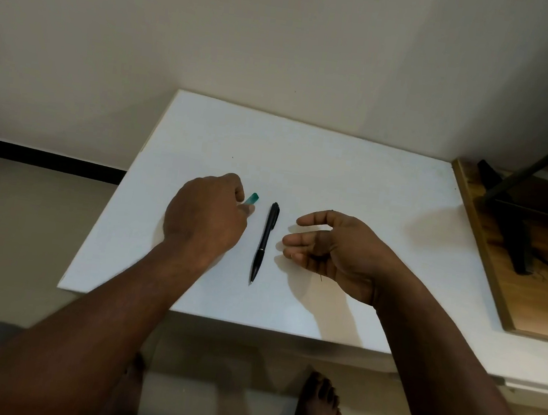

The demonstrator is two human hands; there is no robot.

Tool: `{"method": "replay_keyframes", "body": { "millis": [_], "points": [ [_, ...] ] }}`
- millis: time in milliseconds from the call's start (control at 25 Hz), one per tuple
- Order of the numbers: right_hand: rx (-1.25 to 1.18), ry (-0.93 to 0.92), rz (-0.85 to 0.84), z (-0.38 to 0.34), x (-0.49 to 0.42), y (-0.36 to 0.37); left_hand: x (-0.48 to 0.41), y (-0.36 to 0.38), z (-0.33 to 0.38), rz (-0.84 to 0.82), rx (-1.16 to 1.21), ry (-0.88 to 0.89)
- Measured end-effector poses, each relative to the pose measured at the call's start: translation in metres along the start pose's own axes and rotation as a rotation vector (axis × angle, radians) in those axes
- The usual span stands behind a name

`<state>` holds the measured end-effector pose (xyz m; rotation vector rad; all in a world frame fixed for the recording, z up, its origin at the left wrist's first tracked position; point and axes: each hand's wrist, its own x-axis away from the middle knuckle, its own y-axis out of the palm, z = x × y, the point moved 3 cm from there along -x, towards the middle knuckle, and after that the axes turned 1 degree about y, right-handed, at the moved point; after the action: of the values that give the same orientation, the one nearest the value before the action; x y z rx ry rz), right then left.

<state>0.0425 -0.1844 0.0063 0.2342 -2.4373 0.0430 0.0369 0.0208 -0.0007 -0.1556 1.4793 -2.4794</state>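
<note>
Bare foot [320, 409] on floor under near edge of white surface [339, 167]. R hand [336, 249] just right of black pen [265, 240], fingers loosely curled, empty. Pen lies flat btw both hands, tip toward person. L hand [206, 213] just left of pen, pinching small teal piece [252, 199], far end poking out.

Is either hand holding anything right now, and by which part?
The left hand pinches a small teal piece by its near end. The right hand holds nothing; the black pen lies between them, untouched.
</note>
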Motion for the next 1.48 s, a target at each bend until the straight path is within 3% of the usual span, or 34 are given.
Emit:
{"method": "replay_keyframes", "body": {
  "millis": [160,440,720,1200,1360,1480],
  "points": [
    [-0.082,-0.012,-0.055,0.0,0.003,0.003,-0.003,-0.008,-0.001,-0.024,-0.011,-0.028],
    [-0.21,-0.049,-0.005,0.004,-0.004,0.002,-0.005,-0.008,-0.004,-0.157,0.019,-0.006],
    [-0.298,-0.122,0.066,0.001,-0.004,-0.001,-0.007,-0.007,-0.004,-0.15,0.025,0.004],
    [-0.273,-0.156,0.043,-0.004,0.001,0.003,-0.007,-0.005,-0.002,-0.117,0.019,0.001],
    [-0.293,-0.195,0.057,-0.005,0.001,0.003,-0.002,-0.009,0.009,-0.079,0.136,0.06],
    [-0.324,-0.269,0.07,-0.008,0.003,0.002,0.009,-0.006,0.028,-0.186,0.265,0.164]
  ]
}}
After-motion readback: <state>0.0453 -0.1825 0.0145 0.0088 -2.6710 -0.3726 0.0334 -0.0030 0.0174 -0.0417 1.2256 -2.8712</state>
